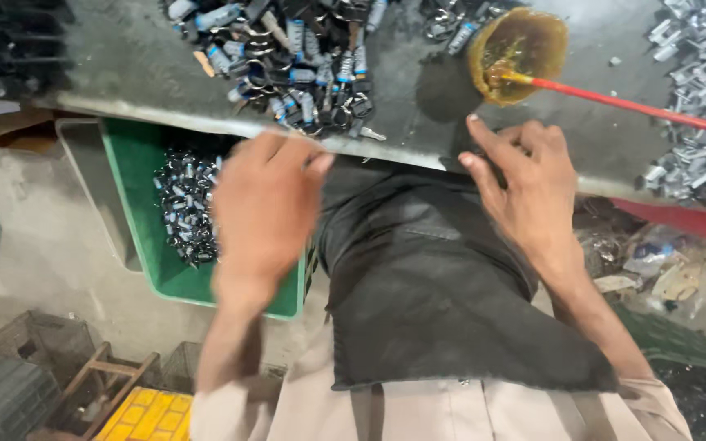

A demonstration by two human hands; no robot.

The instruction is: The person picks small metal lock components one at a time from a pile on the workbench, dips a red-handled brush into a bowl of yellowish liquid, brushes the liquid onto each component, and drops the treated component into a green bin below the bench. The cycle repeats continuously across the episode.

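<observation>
Seemingly light, hard, slippery clips (304, 61); I'd pinch 1 by its body. Left hand (259, 212) blurred, grip unclear; right hand (533, 184) spread, empty.

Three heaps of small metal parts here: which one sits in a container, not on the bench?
The heap in the green bin below the bench edge, beside the left hand. The dark central heap and the pale right-hand heap lie loose on the benchtop.
</observation>
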